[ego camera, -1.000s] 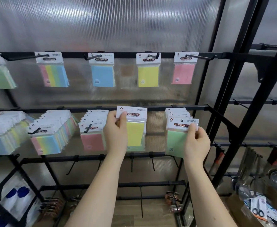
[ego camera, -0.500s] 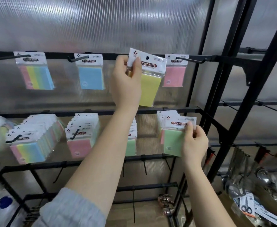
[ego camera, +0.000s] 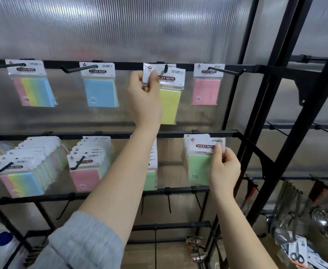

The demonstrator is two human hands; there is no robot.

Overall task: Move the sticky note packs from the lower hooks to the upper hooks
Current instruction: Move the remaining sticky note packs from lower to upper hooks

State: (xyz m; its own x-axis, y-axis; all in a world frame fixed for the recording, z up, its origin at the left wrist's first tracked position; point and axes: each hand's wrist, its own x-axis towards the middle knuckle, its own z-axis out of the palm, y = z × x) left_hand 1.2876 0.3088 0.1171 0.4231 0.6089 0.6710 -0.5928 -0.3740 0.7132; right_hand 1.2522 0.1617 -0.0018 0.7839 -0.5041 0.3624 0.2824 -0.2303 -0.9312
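Note:
My left hand (ego camera: 144, 98) pinches the white header of a yellow sticky note pack (ego camera: 169, 100), and the black tip of an upper hook (ego camera: 166, 68) pokes through the pack's hole. On the upper rail also hang a rainbow pack (ego camera: 33, 90), a blue pack (ego camera: 100, 90) and a pink pack (ego camera: 205, 90). My right hand (ego camera: 224, 167) pinches the header of a green pack (ego camera: 199, 167) at the front of a stack on a lower hook. More stacks fill the lower hooks: rainbow (ego camera: 21, 181) and pink (ego camera: 84, 177).
Black rack uprights (ego camera: 275, 105) stand to the right, with a diagonal brace (ego camera: 256, 150) close to my right hand. Empty hooks (ego camera: 168, 200) hang on the rail below. Metal ladles (ego camera: 318, 216) and packaged scissors (ego camera: 297, 253) lie low at the right.
My left hand took the yellow pack off the lower hook, raised it and brought its hole onto the upper hook. My right hand stayed on the green pack.

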